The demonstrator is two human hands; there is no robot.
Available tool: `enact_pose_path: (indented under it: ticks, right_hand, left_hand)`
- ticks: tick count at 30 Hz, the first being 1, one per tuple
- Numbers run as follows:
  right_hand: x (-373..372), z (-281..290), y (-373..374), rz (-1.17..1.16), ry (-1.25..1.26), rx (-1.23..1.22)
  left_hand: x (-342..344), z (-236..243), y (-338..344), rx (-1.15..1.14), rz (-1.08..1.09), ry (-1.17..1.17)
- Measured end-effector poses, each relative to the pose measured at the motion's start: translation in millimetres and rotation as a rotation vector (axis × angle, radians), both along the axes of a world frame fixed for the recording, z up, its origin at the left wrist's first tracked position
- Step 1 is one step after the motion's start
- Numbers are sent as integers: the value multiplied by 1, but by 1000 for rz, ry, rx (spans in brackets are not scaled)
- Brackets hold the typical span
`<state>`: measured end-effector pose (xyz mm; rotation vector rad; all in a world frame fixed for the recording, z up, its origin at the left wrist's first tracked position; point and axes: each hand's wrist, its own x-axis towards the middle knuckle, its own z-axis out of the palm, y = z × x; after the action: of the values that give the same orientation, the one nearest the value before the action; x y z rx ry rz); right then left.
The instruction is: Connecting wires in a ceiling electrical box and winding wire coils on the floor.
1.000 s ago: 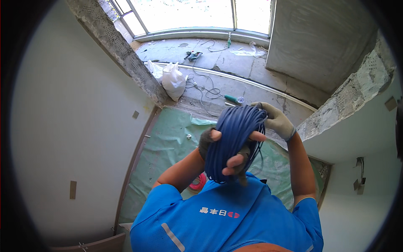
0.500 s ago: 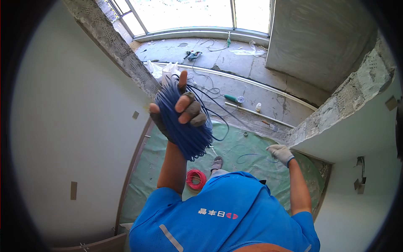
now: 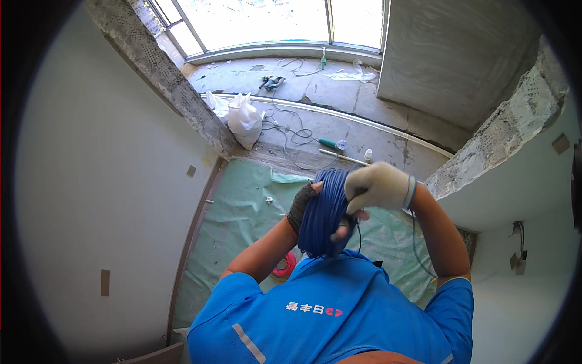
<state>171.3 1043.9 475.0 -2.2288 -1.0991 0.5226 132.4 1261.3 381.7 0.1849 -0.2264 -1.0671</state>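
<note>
A thick coil of blue wire (image 3: 324, 215) is held up before my chest. My left hand (image 3: 301, 207), in a dark fingerless glove, is closed round it, with the thumb on the near left side and fingertips showing through at the lower right. Over the coil's right side is my right hand (image 3: 379, 185) in a pale work glove with curled fingers, pinching at the wire; the fingertips are partly hidden and blurred. One loose strand (image 3: 416, 242) hangs beside my right forearm, and another short loop drops below the coil.
Green sheeting (image 3: 236, 200) covers the floor, with a red wire coil (image 3: 284, 267) partly behind my left arm. Beyond lie a white sack (image 3: 245, 121), a green angle grinder (image 3: 332, 144), a power tool (image 3: 273, 82), cables and a long white pipe (image 3: 364, 124). Rough wall edges flank the opening.
My left hand has lowered the coil toward my chest and to the right. My right hand has come up from the lower right to the coil.
</note>
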Motion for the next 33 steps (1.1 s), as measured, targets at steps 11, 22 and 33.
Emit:
enact_pose_path:
  ticks: [11, 22, 33]
  right_hand:
    - [37, -189, -112, -630, 901, 669]
    - [-90, -110, -40, -257, -411, -162]
    - [6, -58, 10, -199, -111, 16]
  left_hand:
    - [-10, 50, 16, -385, -26, -126]
    - [51, 45, 46, -134, 622, -247]
    - [20, -39, 13, 212, 67, 50]
